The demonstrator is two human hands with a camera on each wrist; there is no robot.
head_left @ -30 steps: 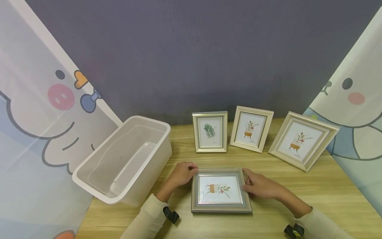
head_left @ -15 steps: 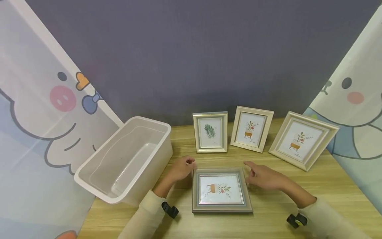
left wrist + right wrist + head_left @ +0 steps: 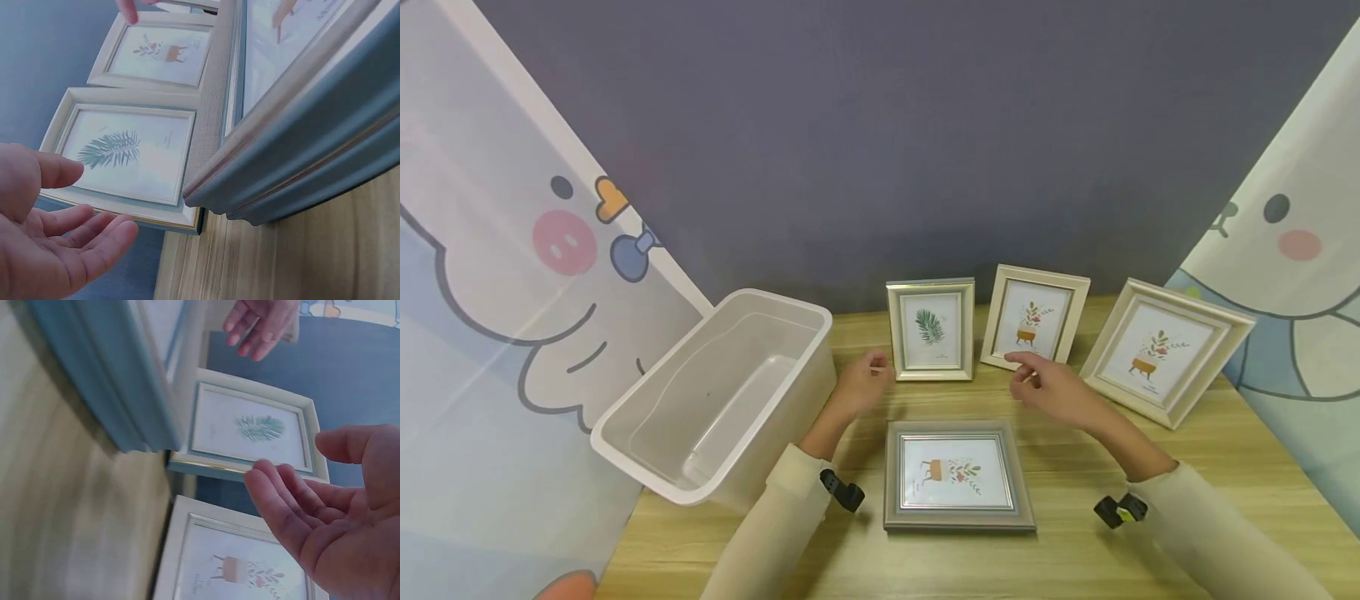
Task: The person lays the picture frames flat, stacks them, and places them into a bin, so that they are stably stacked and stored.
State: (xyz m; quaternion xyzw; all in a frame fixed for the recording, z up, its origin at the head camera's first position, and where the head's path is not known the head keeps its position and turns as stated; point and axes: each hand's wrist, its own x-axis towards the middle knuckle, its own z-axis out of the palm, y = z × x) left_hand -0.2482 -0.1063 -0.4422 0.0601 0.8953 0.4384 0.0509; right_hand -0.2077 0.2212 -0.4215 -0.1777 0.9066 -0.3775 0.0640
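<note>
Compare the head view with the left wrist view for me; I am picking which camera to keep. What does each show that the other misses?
Only the head view shows the white plastic bin, the slanted square frame at the far right, the cartoon curtains and the grey frame whole, lying flat on the wooden table.

Only the left wrist view shows the left hand palm-side, fingers relaxed and holding nothing, and the grey frame's moulded edge close up.

Both show the fern-print frame, the potted-plant frame and the right hand reaching toward them.
</note>
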